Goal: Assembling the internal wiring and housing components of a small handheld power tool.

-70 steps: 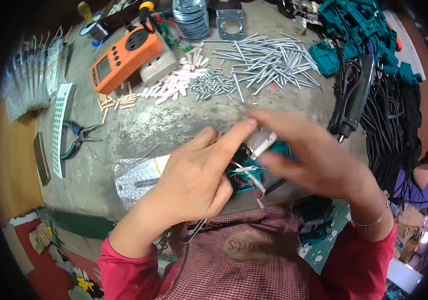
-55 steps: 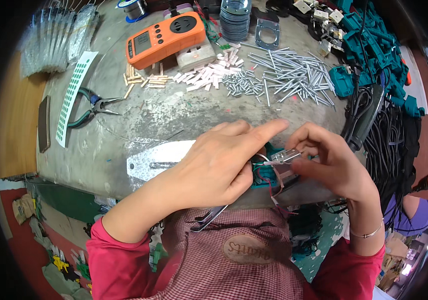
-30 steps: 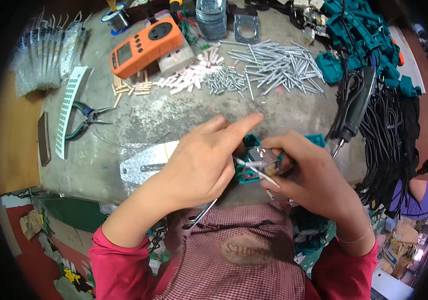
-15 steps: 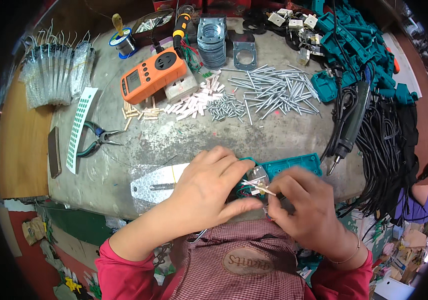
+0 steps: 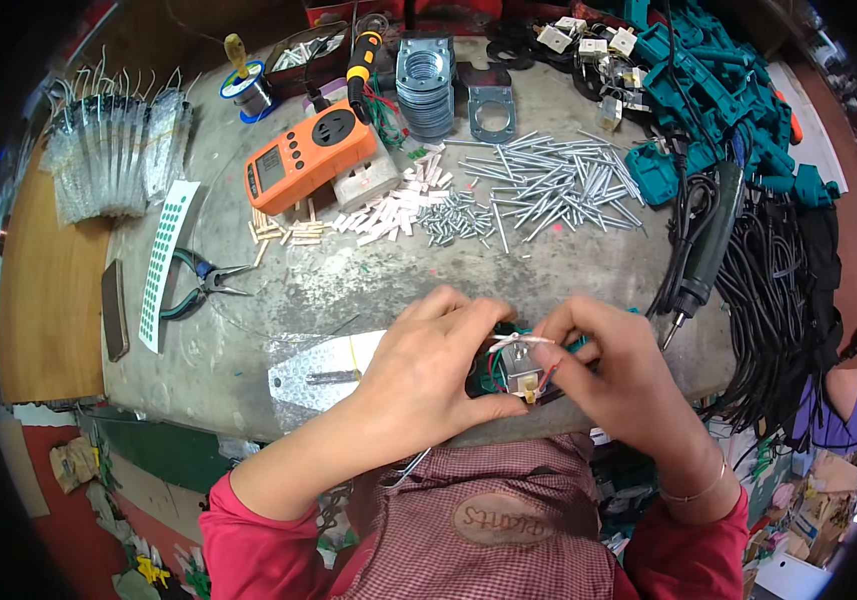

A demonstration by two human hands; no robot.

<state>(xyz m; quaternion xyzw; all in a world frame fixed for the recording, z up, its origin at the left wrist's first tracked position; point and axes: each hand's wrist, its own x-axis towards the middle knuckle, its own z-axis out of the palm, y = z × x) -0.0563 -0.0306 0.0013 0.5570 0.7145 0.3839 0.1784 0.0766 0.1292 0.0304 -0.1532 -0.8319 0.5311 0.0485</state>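
Grip first: left hand (image 5: 426,375) curled round a small teal part (image 5: 504,362) with red, green and white wires, held at the near bench (image 5: 368,290) edge just over the lap. Right hand (image 5: 620,372) pinching at a small white and metal piece on the same part, fingertips meeting the left thumb. Both hands clenched on it; part mostly hidden between the palms.

Risks, as judged: thin wires could slip or bend under a hard pinch; part held past the bench edge, so a loosened hold would drop it to the lap or floor. Screwdriver (image 5: 700,262) tip lying just right of the right hand, easily knocked by the wrist.

Outward: bright metal plate (image 5: 320,368) left of the left hand. Pliers (image 5: 198,285) farther left. Loose pins (image 5: 546,185) and white sleeves (image 5: 386,210) mid-bench. Orange meter (image 5: 310,162) behind them. Washer stack (image 5: 425,85) at the far edge. Teal housings (image 5: 718,90) heaped far right, black cables (image 5: 783,300) hanging below.

Packages and labels: clear bags (image 5: 113,155) fanned at far left, contents too small to tell. White strip with rows of green dots (image 5: 166,255), long and narrow, beside the pliers. Dark phone (image 5: 114,310) left of it.
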